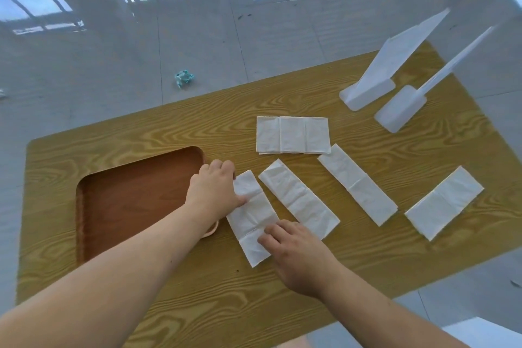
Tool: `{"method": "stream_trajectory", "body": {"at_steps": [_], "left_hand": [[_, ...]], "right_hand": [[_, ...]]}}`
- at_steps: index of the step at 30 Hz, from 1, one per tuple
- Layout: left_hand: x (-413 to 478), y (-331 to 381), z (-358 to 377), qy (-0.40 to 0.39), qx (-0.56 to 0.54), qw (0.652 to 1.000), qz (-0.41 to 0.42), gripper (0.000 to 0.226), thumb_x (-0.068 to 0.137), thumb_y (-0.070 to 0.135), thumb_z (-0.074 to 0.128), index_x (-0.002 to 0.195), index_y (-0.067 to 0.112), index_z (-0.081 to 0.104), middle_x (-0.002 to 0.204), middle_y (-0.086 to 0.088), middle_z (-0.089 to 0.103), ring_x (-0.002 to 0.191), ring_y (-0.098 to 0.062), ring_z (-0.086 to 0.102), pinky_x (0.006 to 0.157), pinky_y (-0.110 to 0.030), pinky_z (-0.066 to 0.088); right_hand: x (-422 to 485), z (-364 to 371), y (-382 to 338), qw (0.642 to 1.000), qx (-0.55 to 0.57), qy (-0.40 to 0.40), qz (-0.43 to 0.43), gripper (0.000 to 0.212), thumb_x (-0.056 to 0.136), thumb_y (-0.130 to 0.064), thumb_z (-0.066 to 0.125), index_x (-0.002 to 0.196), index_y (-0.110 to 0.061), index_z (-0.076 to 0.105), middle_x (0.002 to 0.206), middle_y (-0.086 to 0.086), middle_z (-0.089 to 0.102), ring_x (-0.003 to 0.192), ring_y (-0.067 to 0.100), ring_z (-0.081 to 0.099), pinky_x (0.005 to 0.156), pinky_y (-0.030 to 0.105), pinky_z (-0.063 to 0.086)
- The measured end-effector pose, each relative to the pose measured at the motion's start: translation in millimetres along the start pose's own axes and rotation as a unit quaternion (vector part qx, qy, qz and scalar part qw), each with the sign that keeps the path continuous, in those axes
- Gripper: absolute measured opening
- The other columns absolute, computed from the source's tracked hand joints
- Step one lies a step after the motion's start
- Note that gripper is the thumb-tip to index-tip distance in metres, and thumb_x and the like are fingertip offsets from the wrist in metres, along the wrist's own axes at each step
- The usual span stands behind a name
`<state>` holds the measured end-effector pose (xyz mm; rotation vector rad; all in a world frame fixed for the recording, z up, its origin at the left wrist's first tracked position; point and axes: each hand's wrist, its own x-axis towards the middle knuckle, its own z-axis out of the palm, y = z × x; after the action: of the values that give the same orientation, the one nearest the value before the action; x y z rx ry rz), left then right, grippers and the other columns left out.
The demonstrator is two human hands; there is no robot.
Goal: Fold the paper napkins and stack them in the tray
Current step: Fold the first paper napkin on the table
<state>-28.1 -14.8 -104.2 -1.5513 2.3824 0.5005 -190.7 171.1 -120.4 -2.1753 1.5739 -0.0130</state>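
Several white paper napkins lie flat on a wood-grain table point(197, 291). The nearest napkin point(254, 217) is a long creased strip beside the brown tray point(127, 195). My left hand point(214, 189) presses on its far end, fingers curled at the strip's top edge. My right hand point(293, 248) rests on its near end, fingertips on the paper. To the right lie a second strip point(299, 203), a third strip point(357, 183), a shorter napkin point(443, 202) and a wider napkin point(292, 135) behind them. The tray holds nothing that I can see.
Two white plastic stands point(370, 93) point(401, 109) lean at the table's far right corner. A crumpled bluish scrap point(183, 78) lies on the tiled floor beyond the table. My left forearm crosses over the tray's near right corner.
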Motion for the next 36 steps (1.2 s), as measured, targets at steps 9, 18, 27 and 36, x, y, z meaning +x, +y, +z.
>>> {"method": "stream_trajectory", "body": {"at_steps": [9,18,27,36], "left_hand": [[15.0,2.2,3.2,-0.056,0.047,0.997,-0.008,0.051,0.078,0.072,0.071,0.106,0.030,0.063,0.116,0.002,0.060,0.111,-0.023,0.052,0.087,-0.040,0.046],[-5.8,4.1,-1.6,-0.067,-0.222,0.970,0.067,0.034,0.082,0.034,0.075,0.105,0.038,0.051,0.081,0.010,0.071,0.068,-0.004,0.065,0.055,-0.024,0.048],[-32.1,-0.4,-2.8,-0.049,-0.234,0.970,0.037,0.034,0.087,0.070,0.062,0.090,0.036,0.065,0.075,0.005,0.071,0.061,-0.002,0.059,0.055,-0.026,0.048],[-18.0,8.3,20.3,-0.059,0.040,0.996,0.060,0.036,0.087,0.062,0.069,0.104,0.031,0.063,0.111,0.006,0.058,0.109,-0.019,0.053,0.088,-0.036,0.052]], "right_hand": [[-12.5,10.3,-3.7,0.999,-0.009,0.010,0.040,0.043,0.092,-0.025,0.054,0.134,-0.021,0.048,0.146,0.008,0.052,0.134,0.031,0.047,0.113,0.046,0.041],[-7.2,7.3,-4.3,0.998,0.016,0.023,0.048,0.044,0.092,-0.026,0.054,0.136,-0.021,0.047,0.140,0.005,0.056,0.127,0.030,0.051,0.107,0.046,0.047],[-15.3,3.7,-2.1,0.998,0.024,0.047,0.036,0.032,0.093,-0.027,0.044,0.122,-0.023,0.055,0.118,-0.002,0.060,0.105,0.022,0.054,0.092,0.039,0.050],[-15.3,5.1,1.2,0.999,0.027,0.011,0.033,0.033,0.094,-0.026,0.044,0.124,-0.021,0.057,0.118,-0.001,0.061,0.104,0.023,0.053,0.094,0.039,0.049]]}}
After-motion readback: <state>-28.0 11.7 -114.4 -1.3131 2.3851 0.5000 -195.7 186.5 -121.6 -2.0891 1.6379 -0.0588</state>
